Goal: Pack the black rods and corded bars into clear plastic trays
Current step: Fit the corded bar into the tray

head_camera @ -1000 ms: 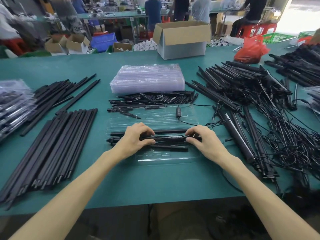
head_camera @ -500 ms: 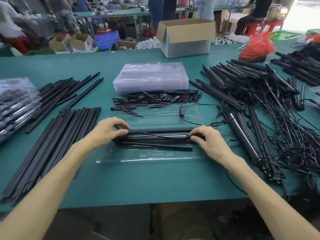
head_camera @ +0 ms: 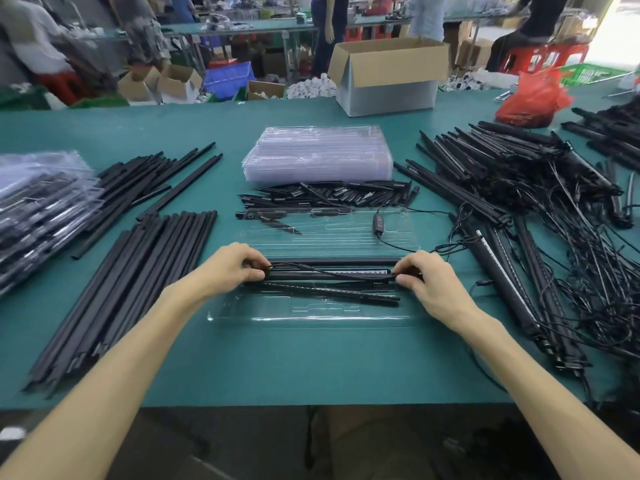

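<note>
A clear plastic tray (head_camera: 311, 315) lies open on the green table in front of me, its lid half (head_camera: 329, 237) folded back. In it lie a corded bar (head_camera: 329, 274) and black rods (head_camera: 332, 262), with a thin rod (head_camera: 332, 293) slanted just below them. My left hand (head_camera: 228, 268) pinches the bar's left end together with its cord. At the right end, my right hand (head_camera: 429, 282) grips the bar. The cord's controller (head_camera: 378, 225) rests on the lid half.
Black rods (head_camera: 138, 271) lie in rows at the left beside packed trays (head_camera: 38, 202). A stack of empty trays (head_camera: 318, 154) and small black spikes (head_camera: 329, 195) sit behind. Corded bars (head_camera: 526, 202) are piled at the right. A cardboard box (head_camera: 388, 77) stands at the back.
My left hand slid out to the left end of the bar and back onto it. The bar and cord have settled lower into the tray; my right hand stayed at the right end.
</note>
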A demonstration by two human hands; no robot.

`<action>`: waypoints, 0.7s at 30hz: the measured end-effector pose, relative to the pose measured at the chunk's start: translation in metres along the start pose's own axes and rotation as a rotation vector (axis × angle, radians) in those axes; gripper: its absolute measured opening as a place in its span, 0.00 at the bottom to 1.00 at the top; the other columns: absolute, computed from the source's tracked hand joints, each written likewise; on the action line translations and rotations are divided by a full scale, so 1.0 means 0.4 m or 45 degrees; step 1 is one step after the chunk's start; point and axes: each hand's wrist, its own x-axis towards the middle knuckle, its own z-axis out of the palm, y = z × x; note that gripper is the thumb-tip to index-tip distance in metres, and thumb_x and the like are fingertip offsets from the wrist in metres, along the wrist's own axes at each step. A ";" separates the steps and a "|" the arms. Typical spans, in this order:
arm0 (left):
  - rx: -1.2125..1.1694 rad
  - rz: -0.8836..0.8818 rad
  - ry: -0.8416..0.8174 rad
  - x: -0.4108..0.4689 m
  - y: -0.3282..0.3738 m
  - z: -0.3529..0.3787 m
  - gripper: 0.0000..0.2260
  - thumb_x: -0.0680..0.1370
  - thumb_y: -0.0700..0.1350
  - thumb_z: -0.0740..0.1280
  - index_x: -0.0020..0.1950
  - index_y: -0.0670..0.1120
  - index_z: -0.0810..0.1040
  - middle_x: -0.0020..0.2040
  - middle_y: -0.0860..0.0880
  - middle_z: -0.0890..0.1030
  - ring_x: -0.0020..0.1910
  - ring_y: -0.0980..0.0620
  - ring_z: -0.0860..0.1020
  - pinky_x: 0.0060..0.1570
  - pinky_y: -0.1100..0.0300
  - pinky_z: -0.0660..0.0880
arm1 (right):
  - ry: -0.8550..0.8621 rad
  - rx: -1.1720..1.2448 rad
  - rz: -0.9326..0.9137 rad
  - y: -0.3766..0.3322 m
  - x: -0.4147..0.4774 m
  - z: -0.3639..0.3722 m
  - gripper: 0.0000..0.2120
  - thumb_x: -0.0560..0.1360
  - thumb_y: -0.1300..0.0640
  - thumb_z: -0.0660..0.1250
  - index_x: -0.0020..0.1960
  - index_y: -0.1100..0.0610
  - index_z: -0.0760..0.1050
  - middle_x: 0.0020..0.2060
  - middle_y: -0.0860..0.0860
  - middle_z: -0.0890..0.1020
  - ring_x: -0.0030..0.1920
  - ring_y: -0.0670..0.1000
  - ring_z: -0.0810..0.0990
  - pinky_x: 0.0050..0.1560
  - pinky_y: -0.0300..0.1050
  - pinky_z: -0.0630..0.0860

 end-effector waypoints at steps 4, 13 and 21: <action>-0.032 -0.022 0.021 0.002 0.006 0.002 0.07 0.75 0.40 0.76 0.50 0.51 0.86 0.42 0.58 0.82 0.43 0.59 0.79 0.41 0.74 0.68 | -0.021 -0.009 0.017 -0.006 0.009 -0.003 0.05 0.77 0.62 0.71 0.51 0.55 0.80 0.46 0.48 0.81 0.52 0.51 0.73 0.61 0.51 0.69; -0.268 -0.049 0.040 -0.042 -0.044 -0.072 0.10 0.75 0.31 0.73 0.55 0.40 0.85 0.50 0.45 0.86 0.53 0.43 0.83 0.60 0.54 0.77 | -0.045 0.006 0.050 0.000 0.014 0.000 0.05 0.76 0.62 0.71 0.50 0.53 0.81 0.45 0.50 0.82 0.52 0.53 0.74 0.57 0.48 0.70; -0.200 -0.109 -0.021 -0.025 -0.032 -0.040 0.05 0.75 0.42 0.76 0.50 0.47 0.87 0.41 0.50 0.87 0.41 0.52 0.82 0.52 0.53 0.78 | -0.067 0.003 0.075 -0.006 0.015 -0.003 0.06 0.77 0.63 0.71 0.49 0.52 0.79 0.46 0.50 0.81 0.52 0.52 0.73 0.55 0.46 0.69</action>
